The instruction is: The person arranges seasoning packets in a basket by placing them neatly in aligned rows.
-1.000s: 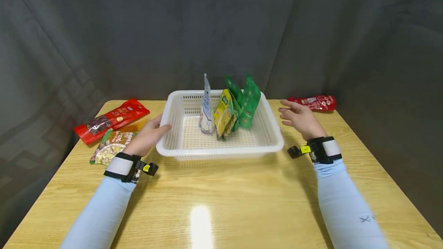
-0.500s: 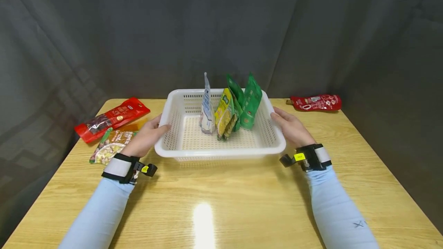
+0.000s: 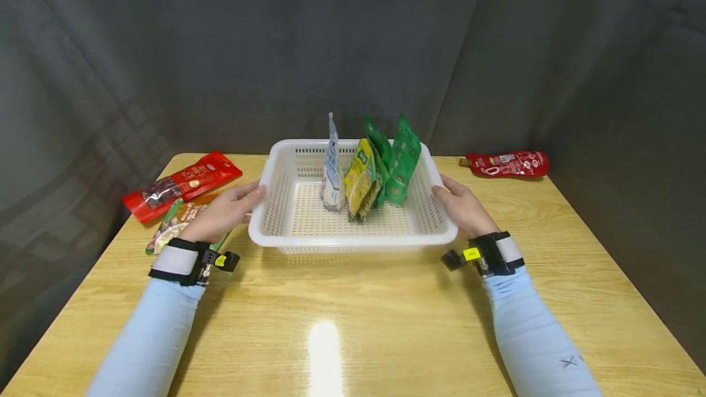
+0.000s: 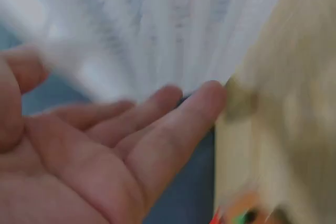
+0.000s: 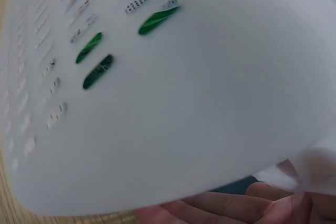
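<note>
A white plastic basket (image 3: pixel 353 240) with slotted walls stands mid-table. Upright inside are a white-and-blue bag (image 3: pixel 333 179), a yellow bag (image 3: pixel 360 176) and green bags (image 3: pixel 404 161). My left hand (image 3: pixel 223 213) is at the basket's left end, its fingertips near the rim; in the left wrist view its fingers (image 4: pixel 173 135) are extended and the thumb is apart from them. My right hand (image 3: pixel 466 207) grips the right rim, thumb on top; fingers (image 5: pixel 226 206) show below the rim in the right wrist view.
A red bag (image 3: pixel 184 185) lies on the table (image 3: pixel 386 323) at the left. Beside it, a brown-and-green bag (image 3: pixel 176 225) is partly covered by my left hand and wrist. A dark red bag (image 3: pixel 510 164) lies at the back right. A dark curtain (image 3: pixel 353 48) hangs behind.
My right hand has come in from the right and taken hold of the basket's right rim. My left hand has shifted slightly left, its thumb off the inner side of the rim.
</note>
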Tool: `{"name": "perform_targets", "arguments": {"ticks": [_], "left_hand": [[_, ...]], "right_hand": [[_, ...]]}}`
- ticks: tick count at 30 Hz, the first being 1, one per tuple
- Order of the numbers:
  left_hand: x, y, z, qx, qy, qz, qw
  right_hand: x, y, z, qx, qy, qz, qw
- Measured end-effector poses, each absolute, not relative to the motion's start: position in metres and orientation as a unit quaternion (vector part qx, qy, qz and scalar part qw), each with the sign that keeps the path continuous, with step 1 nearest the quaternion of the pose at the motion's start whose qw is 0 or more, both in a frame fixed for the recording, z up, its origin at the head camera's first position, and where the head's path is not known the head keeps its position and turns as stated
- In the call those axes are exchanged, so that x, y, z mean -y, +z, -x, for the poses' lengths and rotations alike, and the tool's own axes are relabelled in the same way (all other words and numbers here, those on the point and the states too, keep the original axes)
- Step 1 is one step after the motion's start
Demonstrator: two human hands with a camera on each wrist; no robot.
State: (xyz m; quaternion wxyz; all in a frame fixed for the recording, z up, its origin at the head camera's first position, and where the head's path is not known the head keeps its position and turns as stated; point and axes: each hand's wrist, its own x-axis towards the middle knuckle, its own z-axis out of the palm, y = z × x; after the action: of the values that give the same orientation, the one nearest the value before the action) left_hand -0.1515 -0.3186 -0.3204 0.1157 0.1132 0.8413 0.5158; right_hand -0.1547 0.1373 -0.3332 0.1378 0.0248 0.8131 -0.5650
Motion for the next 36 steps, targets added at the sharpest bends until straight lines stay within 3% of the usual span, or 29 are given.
{"name": "perform_targets", "arguments": {"ticks": [10,18,27,36], "left_hand": [[0.371,-0.291,0.137,-0.912,0.398,-0.078,0.058],[0.404,-0.302,0.123,-0.958,0.274,-0.076,0.034],[0.424,-0.333,0.107,-0.982,0.089,-0.121,0.111],[0.422,-0.344,0.111,-0.983,0.042,-0.143,0.108]], "right_hand": [[-0.139,-0.334,0.155,-0.810,-0.571,-0.029,0.131],[-0.139,-0.332,0.153,-0.816,-0.561,-0.035,0.132],[-0.137,-0.331,0.152,-0.826,-0.548,-0.034,0.127],[-0.137,-0.335,0.155,-0.818,-0.559,-0.034,0.131]]}}
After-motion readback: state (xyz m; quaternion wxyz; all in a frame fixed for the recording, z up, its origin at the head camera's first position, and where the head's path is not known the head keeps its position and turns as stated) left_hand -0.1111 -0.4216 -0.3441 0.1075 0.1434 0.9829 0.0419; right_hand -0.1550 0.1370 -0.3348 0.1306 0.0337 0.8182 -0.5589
